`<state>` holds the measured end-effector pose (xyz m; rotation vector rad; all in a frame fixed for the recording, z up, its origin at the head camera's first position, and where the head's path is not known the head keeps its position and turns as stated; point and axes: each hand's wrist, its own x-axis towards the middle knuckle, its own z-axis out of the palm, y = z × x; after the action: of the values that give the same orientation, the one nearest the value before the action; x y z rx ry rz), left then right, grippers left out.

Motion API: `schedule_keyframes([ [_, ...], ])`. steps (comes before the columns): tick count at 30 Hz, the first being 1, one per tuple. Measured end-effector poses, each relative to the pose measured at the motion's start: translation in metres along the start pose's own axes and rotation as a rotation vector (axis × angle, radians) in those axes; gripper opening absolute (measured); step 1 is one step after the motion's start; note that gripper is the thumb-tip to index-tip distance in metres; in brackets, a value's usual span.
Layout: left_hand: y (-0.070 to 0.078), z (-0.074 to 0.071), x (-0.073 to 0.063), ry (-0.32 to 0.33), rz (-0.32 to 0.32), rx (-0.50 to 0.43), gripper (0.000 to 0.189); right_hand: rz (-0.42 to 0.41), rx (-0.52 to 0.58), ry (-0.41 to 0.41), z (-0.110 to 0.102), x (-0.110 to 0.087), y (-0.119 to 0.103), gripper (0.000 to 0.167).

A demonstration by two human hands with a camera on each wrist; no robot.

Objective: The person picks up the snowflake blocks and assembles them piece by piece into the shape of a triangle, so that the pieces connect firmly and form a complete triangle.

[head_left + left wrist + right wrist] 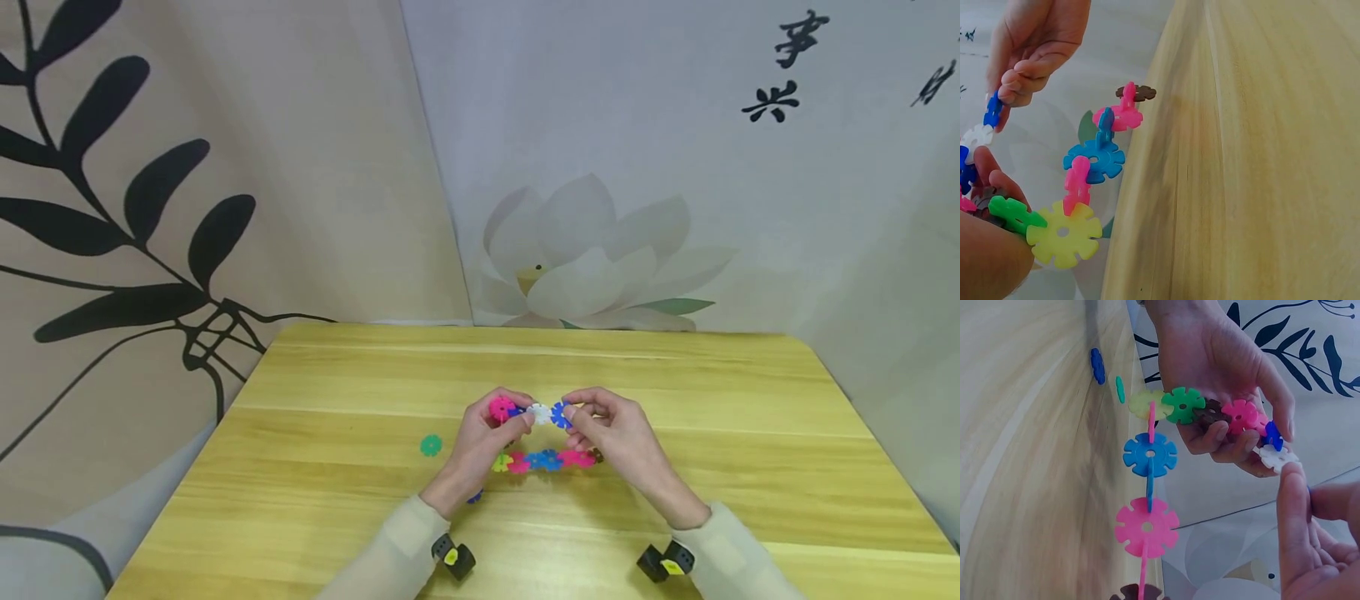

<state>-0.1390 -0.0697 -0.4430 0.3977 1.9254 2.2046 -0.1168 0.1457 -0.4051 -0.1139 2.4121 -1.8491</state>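
Observation:
Flower-shaped plastic discs form a chain that loops between and below the hands. My left hand holds one end, its fingers curled behind the pink disc and its thumb near a dark blue disc. A white disc extends from there towards the right. Between thumb and fingers, my right hand pinches another blue disc at the white one's edge; I cannot tell whether their slots are joined. Lower down run the green disc, yellow disc, then pink and light blue discs, to a brown disc.
On the wooden table a loose green disc lies left of the left hand. A dark blue disc lies near the left wrist, partly hidden. Behind the table stands a printed backdrop.

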Motion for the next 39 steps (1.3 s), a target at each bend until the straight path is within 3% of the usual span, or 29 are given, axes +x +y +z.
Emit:
schedule_keyframes([
  [11,-0.003,0.004,0.0,0.014,0.005,-0.04,0.022,0.003,0.064,-0.002,0.004,-0.001,0.0,0.025],
  [21,-0.003,0.009,0.001,0.068,-0.077,-0.12,0.009,-0.007,0.066,0.01,0.009,-0.002,0.001,0.023],
  [34,-0.003,0.015,0.002,0.118,-0.059,-0.047,0.016,-0.014,0.075,0.018,0.013,-0.002,-0.002,0.025],
  [39,-0.002,0.012,0.002,0.096,-0.058,-0.041,0.017,-0.003,0.074,0.026,0.014,-0.001,-0.003,0.024],
])
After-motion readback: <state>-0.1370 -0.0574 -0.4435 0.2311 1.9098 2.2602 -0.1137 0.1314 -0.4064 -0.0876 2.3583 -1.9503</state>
